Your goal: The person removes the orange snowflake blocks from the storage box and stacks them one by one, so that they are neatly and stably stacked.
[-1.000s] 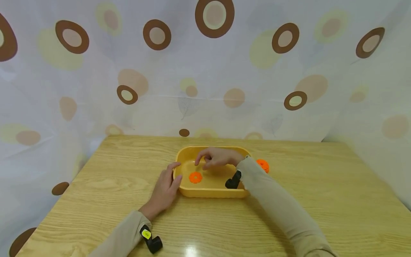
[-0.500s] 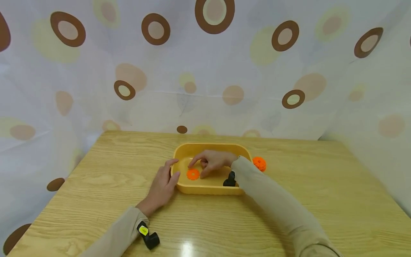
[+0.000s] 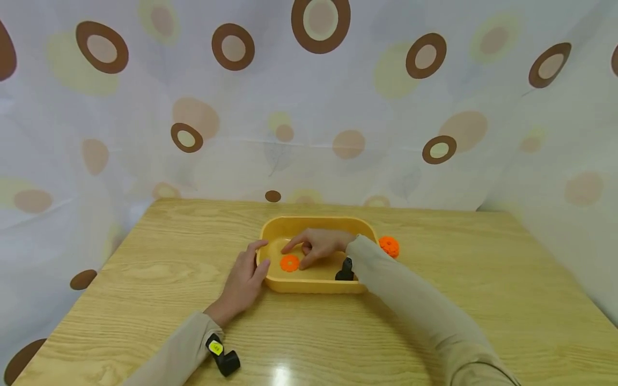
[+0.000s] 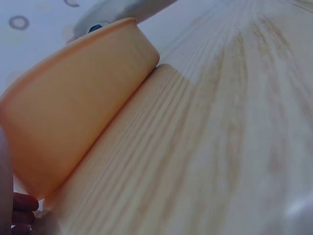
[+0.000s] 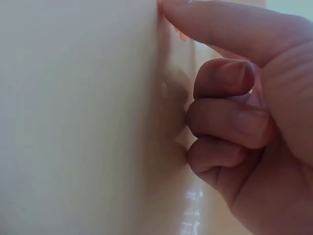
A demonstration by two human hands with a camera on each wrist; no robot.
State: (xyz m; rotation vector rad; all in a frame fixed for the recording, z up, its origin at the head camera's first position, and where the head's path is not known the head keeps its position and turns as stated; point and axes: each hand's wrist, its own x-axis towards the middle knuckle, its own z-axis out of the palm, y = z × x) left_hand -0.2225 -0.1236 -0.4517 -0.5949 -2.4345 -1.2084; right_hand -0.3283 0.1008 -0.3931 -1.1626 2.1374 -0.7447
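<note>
A shallow yellow plastic basin (image 3: 314, 287) stands on the wooden table. Inside, toward its left end, lies a small orange scalloped disc (image 3: 289, 263) with a hole in its middle. My right hand (image 3: 319, 245) reaches into the basin, forefinger and thumb pinching the disc at its edge. In the right wrist view the thumb (image 5: 220, 24) meets an orange bit at the top, and the other fingers (image 5: 220, 117) are curled in. My left hand (image 3: 243, 279) holds the basin's left end, thumb and forefinger over the rim, with more fingers (image 4: 24, 210) low by the outer wall.
More orange scalloped pieces (image 3: 389, 246) sit on the table just right of the basin, partly behind the right sleeve (image 3: 415, 300). Black wrist cameras sit on both cuffs. A patterned curtain (image 3: 314, 107) hangs along the table's back edge.
My right hand has come down and to the left, from hovering above the disc to having forefinger and thumb at its edge. The left hand keeps its place at the basin.
</note>
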